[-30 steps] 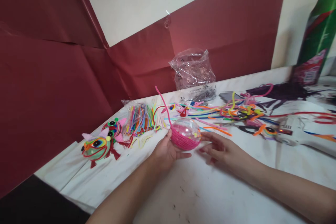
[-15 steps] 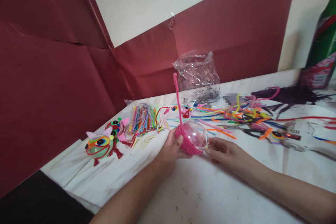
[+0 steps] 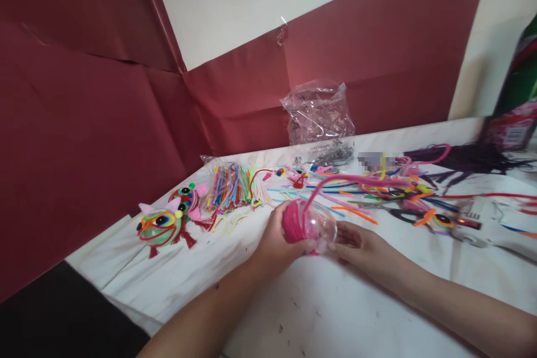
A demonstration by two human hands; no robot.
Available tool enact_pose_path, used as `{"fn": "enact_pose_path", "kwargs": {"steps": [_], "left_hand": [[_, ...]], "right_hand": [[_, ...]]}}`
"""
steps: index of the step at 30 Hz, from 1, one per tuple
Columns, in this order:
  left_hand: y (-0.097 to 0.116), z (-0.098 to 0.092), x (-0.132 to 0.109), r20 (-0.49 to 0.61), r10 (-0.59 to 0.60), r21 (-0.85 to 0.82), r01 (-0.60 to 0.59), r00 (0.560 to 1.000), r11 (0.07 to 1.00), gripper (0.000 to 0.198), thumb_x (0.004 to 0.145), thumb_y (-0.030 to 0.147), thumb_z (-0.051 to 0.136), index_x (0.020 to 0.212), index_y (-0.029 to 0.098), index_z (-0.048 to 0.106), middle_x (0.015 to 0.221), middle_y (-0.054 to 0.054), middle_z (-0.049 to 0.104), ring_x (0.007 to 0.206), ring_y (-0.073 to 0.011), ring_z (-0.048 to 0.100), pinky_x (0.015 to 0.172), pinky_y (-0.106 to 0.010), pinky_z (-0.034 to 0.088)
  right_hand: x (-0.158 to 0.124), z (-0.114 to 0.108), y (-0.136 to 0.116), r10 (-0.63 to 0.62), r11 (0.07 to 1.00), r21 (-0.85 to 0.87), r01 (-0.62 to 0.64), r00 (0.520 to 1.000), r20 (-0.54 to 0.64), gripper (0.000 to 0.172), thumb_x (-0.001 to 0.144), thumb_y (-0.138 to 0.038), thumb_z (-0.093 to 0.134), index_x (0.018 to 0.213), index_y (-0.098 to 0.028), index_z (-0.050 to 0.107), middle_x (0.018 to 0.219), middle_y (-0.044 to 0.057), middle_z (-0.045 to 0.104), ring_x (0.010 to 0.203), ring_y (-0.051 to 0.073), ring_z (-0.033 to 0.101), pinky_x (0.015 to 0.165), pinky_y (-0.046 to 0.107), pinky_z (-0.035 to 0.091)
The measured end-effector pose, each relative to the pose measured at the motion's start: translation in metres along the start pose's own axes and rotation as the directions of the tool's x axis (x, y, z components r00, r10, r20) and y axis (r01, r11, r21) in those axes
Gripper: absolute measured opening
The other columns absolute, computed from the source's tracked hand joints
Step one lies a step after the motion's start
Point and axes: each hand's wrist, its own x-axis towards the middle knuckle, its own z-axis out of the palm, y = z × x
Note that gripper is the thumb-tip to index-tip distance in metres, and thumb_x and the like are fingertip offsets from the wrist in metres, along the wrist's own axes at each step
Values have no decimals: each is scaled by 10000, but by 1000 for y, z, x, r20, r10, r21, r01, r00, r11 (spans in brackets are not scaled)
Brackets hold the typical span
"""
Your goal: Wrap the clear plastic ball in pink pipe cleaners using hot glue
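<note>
Between my hands is a clear plastic ball [image 3: 324, 227], its left part wrapped in rows of pink pipe cleaner [image 3: 294, 220]. The loose end of the pipe cleaner rises from the ball and arcs off to the right. My left hand [image 3: 280, 239] grips the wrapped side, thumb across the front. At the ball's right side, the fingers of my right hand [image 3: 351, 239] are bent against the clear plastic; some fingertips are hidden behind it. The ball is held just above the white marbled table [image 3: 335, 307].
Two decorated balls with eyes and tassels [image 3: 161, 229] stand at left, near bundled pipe cleaners [image 3: 230, 187]. Loose pipe cleaners, scissors [image 3: 403, 213] and a white glue gun [image 3: 478, 218] lie at right. A clear plastic bag [image 3: 319, 114] and purple tassels [image 3: 461, 156] are at the back.
The ball has turned in my hands. The pipe cleaner's free end, upright before, now bends over to the right. My left thumb has moved rightward across the ball's front.
</note>
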Motion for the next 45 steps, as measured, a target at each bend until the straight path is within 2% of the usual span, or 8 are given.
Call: {"fn": "enact_pose_path", "kwargs": {"steps": [8, 13, 18, 25, 27, 32, 37, 45], "left_hand": [[8, -3, -3, 72, 234, 208, -244, 969, 947, 766, 613, 344, 808, 1300, 247, 483, 1337, -109, 475, 1261, -320, 417, 1090, -468, 303], [10, 0, -5, 173, 266, 296, -308, 948, 904, 780, 598, 385, 807, 1298, 234, 499, 1332, -124, 436, 1274, -331, 394, 1118, -481, 270], [7, 1, -5, 192, 250, 288, -298, 949, 910, 755, 624, 413, 789, 1304, 255, 502, 1348, -125, 411, 1288, -332, 375, 1122, -501, 260], [5, 2, -5, 232, 269, 335, -336, 935, 880, 731, 679, 400, 757, 1335, 260, 466, 1368, -122, 376, 1312, -324, 343, 1119, -487, 260], [5, 3, -6, 226, 257, 338, -323, 940, 884, 729, 676, 412, 758, 1330, 263, 473, 1379, -124, 359, 1327, -331, 319, 1122, -497, 248], [7, 4, -8, 223, 255, 329, -319, 941, 889, 697, 689, 434, 741, 1315, 258, 488, 1374, -127, 346, 1329, -324, 315, 1128, -506, 233], [9, 5, -7, 224, 259, 357, -326, 940, 875, 701, 691, 427, 741, 1317, 244, 483, 1353, -129, 367, 1314, -320, 334, 1125, -482, 251], [15, 6, -9, 256, 249, 371, -333, 934, 867, 678, 663, 391, 762, 1272, 246, 501, 1346, -128, 350, 1313, -343, 331, 1113, -519, 256]], "right_hand": [[-1, -2, 3, -33, 959, -283, 29, 999, -7, 334, 709, -494, 669, 844, -189, 664, 646, -10, 590, 579, 158, 513, 530, 286, 393], [-7, 1, 1, -186, 970, -181, 161, 973, -134, 662, 675, -411, 733, 1270, -228, 507, 1083, 79, 643, 879, 242, 612, 689, 339, 498], [-9, -1, -5, -196, 947, -276, 162, 975, -101, 653, 691, -473, 706, 1277, -246, 530, 1152, 97, 643, 858, 261, 637, 710, 396, 520], [-17, 0, -15, -525, 828, -360, 430, 820, -226, 237, 746, -345, 688, 974, -285, 665, 1088, 72, 658, 1113, 283, 561, 963, 452, 433], [-18, 0, -19, -519, 843, -289, 454, 827, -213, 114, 782, -366, 660, 852, -282, 691, 994, 63, 670, 1026, 261, 599, 914, 425, 467], [-20, 0, -24, -401, 905, -248, 345, 886, -231, 216, 781, -466, 636, 735, -265, 700, 896, 64, 692, 883, 246, 617, 748, 375, 504], [-18, 1, -20, -452, 890, -181, 419, 866, -216, 98, 786, -356, 666, 769, -264, 694, 883, 44, 674, 924, 231, 608, 869, 384, 464], [-17, -1, -24, -370, 925, -169, 341, 909, -193, 226, 791, -467, 646, 710, -260, 682, 813, 34, 681, 829, 226, 620, 786, 365, 485]]}}
